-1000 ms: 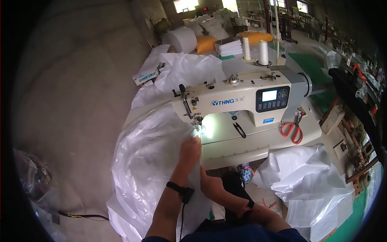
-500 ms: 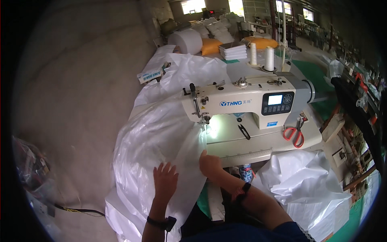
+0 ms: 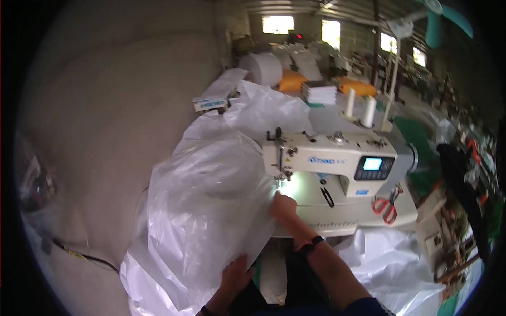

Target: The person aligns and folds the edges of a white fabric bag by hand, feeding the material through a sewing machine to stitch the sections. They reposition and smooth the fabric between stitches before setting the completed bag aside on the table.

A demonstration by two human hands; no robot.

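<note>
A large, shiny white plastic sheet [image 3: 205, 195] is bunched to the left of the white sewing machine [image 3: 327, 158], its right edge running up to the lit needle area. My right hand [image 3: 284, 206] is closed on that edge just below the presser foot. Lower down, near my lap, my left hand [image 3: 236, 275] has its fingers curled at the same sheet's edge; they are slightly blurred. Black thread snips [image 3: 328, 197] lie on the machine bed. Red-handled scissors [image 3: 386, 209] rest at its right end.
More white sheeting [image 3: 387, 263] hangs at the front right. Two thread cones [image 3: 368, 112] stand behind the machine. Farther back are a white roll [image 3: 265, 69], orange sacks [image 3: 357, 87] and a white stack [image 3: 320, 94]. A black cable [image 3: 97, 259] lies on the floor at left.
My right hand has moved up along the sheet's edge, closer to the needle. My left hand has gone from spread on the sheet to curled at its lower edge. The head view has shifted.
</note>
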